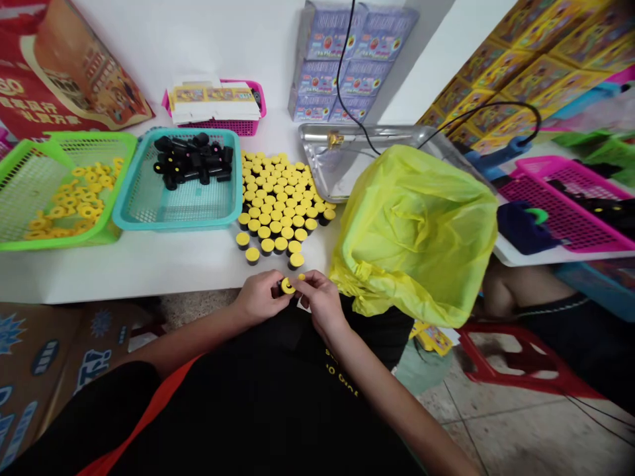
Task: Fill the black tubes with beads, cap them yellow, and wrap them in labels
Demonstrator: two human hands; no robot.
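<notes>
My left hand [260, 297] and right hand [321, 299] pinch a yellow-capped black cylinder [288, 286] between them, fingertips pressed close around it, just off the near edge of a white table [124, 271] and above my black shirt [258, 390]. A small yellow piece [301, 276] sits just beside my right fingertips (too small to tell exactly what it is).

Directly ahead, not touching my hands, a packed cluster of upright yellow-capped cylinders [278, 205] stands on the table. To its left, a teal mesh basket [198, 225] holds a heap of black cylinders [191, 158], and beyond that a green mesh basket [124, 158] holds loose yellow plastic rings [82, 205].

To my right, a yellow-green plastic bag [414, 231] slumps over the table's edge, hiding part of a steel tray [347, 132]. Farther back stand a magenta basket [258, 99] and stacked purple printed boxes [354, 66].

At far right, a pink mesh basket [565, 211] rests on a second table [526, 254] in front of stacked yellow boxes [536, 73], with another person's bare limb [520, 287] below it. A red plastic stool [516, 357] stands on the tiled floor, and a cardboard carton [40, 357] sits at lower left.
</notes>
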